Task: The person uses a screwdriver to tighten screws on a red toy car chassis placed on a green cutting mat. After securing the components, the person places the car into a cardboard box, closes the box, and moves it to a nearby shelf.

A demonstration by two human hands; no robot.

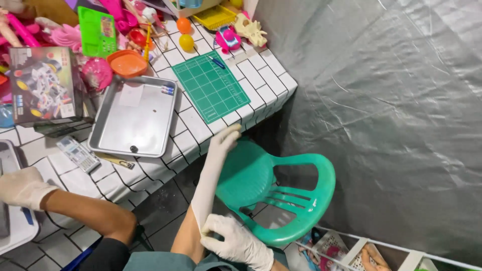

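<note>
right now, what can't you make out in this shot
- Head view, left edge: third gloved hand, its owner out of frame.
- Head view: small dark thing in the metal tray, too small to identify.
- Head view: right hand grips the glove cuff on the left hand; green chair legs hidden under its seat.

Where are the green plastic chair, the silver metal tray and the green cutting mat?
green plastic chair [306,211]: head view, curved backrest.
silver metal tray [128,123]: head view, bare floor.
green cutting mat [211,86]: head view, middle of its gridded face.

left hand [224,142]: gloved, fingers straight, arm extended | right hand [235,242]: gloved, pinching glove cuff [200,216]
</note>
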